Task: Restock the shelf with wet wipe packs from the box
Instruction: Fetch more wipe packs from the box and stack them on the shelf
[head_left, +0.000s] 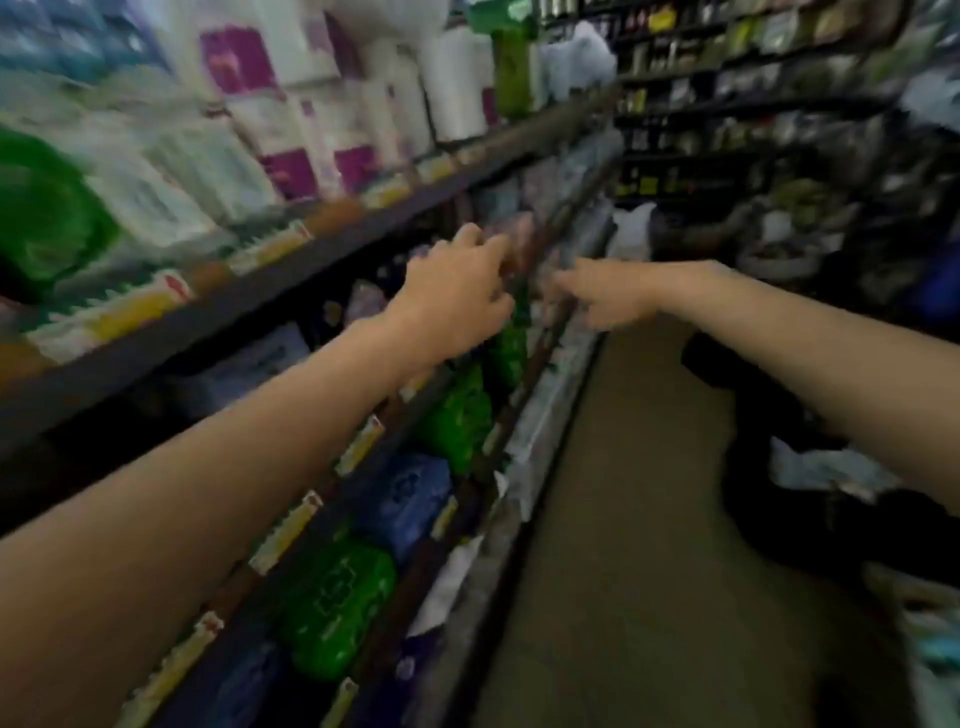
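Note:
The frame is blurred by motion. Both my arms reach forward to the middle shelf (291, 291) on the left. My left hand (457, 291) hovers with curled fingers over a green wet wipe pack (511, 343) standing at the shelf's front; whether it grips the pack is unclear. My right hand (597, 296) stretches in from the right, fingers pointing at the same spot beside the shelf's rail. More green packs (457, 415) (337, 603) and a blue pack (405, 499) lie along the lower shelf. The box is not visible.
White and purple paper rolls (322, 104) and green bags (41, 208) fill the upper shelf. The brown aisle floor (623, 519) runs ahead on the right. Dark goods and white bags (826, 467) crowd the right side, with more shelving (727, 78) at the back.

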